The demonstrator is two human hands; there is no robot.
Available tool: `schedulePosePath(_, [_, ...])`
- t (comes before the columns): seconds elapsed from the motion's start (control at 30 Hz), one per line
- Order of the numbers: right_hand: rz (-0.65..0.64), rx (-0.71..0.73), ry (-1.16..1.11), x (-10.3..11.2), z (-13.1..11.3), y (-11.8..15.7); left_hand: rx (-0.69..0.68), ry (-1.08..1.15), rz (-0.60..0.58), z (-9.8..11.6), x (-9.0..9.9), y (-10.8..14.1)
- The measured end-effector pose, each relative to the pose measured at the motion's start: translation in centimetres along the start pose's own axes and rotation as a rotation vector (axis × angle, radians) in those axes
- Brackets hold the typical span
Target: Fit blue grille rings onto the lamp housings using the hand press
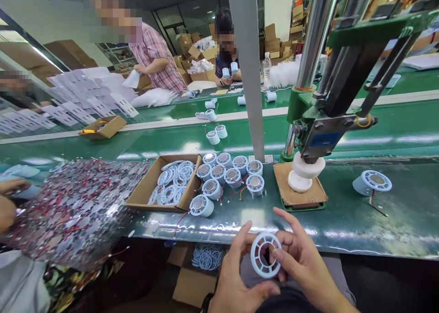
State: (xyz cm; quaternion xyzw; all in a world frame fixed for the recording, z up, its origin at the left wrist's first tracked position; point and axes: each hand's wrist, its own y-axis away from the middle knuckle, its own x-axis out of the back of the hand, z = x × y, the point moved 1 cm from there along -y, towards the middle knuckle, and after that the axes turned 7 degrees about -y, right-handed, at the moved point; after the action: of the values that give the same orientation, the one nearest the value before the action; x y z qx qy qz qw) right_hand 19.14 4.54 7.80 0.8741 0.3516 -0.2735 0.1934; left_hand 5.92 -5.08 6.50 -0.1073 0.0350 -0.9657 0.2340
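Observation:
A light-blue slotted plastic ring (254, 263) is held up between my hands, just in front of the bench edge. My left hand (235, 276) curls around its left and lower side, the thumb beneath the ring and some fingertips hidden behind it. My right hand (305, 262) pinches the ring's right side, thumb at the open centre, index finger stretched out. Beyond them on the bench stands a group of light-blue round housings (211, 189) with metal discs and thin wires. Left of these, a cardboard box (137, 204) holds many similar rings.
A green press (318, 139) with a white round head stands over a cardboard-covered base (279, 176). One housing (372, 183) sits to its right. Wired parts (85, 203) are heaped at left, near another person's hand (13, 185). Two people work across the green conveyor (164, 137).

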Motion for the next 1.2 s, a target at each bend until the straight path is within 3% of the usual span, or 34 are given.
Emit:
schedulePosePath(0.13, [-0.013, -0.025, -0.009, -0.1, -0.1, 0.4, -0.075, -0.217, -0.103, 0.6, 0.9, -0.6])
schedulePosePath(0.33, [-0.027, -0.033, -0.032, 0.0, -0.1, 0.6, -0.161, -0.256, -0.108, 1.9, 0.6, -1.3])
schedulePosePath(0.8, [-0.112, 0.006, -0.298, 0.2, 1.2, 0.9, 0.075, -0.087, -0.069, 0.5, 0.8, -0.6])
schedulePosePath(0.93, [-0.13, 0.015, -0.261, 0.1, 1.4, 1.0, 0.075, -0.01, -0.06, 0.6, 0.9, -0.5])
schedulePosePath(1.07, [-0.108, 0.028, -0.187, 0.0, 1.7, 1.4, -0.022, -0.066, -0.025, 0.5, 1.2, -0.5])
schedulePosePath(1.2, [-0.099, 0.111, 0.13, 0.4, 1.2, 1.2, -0.051, -0.177, 0.005, -0.2, 1.9, -0.2])
